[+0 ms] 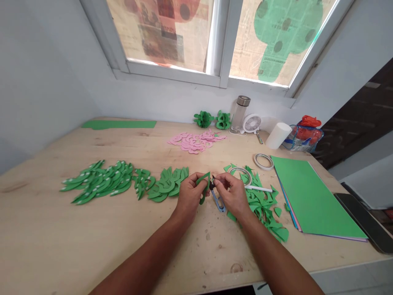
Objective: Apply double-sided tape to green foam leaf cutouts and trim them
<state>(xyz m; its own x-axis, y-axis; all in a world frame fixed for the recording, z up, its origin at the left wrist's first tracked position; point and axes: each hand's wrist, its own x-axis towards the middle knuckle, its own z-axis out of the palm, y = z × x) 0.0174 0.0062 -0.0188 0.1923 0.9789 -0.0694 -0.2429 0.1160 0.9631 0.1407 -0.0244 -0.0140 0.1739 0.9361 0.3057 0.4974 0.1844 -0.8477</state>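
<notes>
My left hand (190,196) is closed on a green paper cut-out (203,180), pinched between thumb and fingers and standing up from the hand. Close beside it, my right hand (231,191) has its thumb and fingertips pressed together; what they pinch, if anything, is too small to make out. Between the two hands, just below the fingertips, are small blue-handled scissors (220,203), with their dark end partly hidden by the fingers. Left of my left hand lies a pile of curved green cut-outs (168,183). Green paper scraps (264,205) lie scattered beside my right hand.
Green pieces with white tape strips (104,181) lie at left, pink cut-outs (193,141) farther back. Tape rolls (264,161), a white pen (259,188) and green sheets (313,196) are at right. A glass bottle (239,116) and small fan (252,123) stand near the wall.
</notes>
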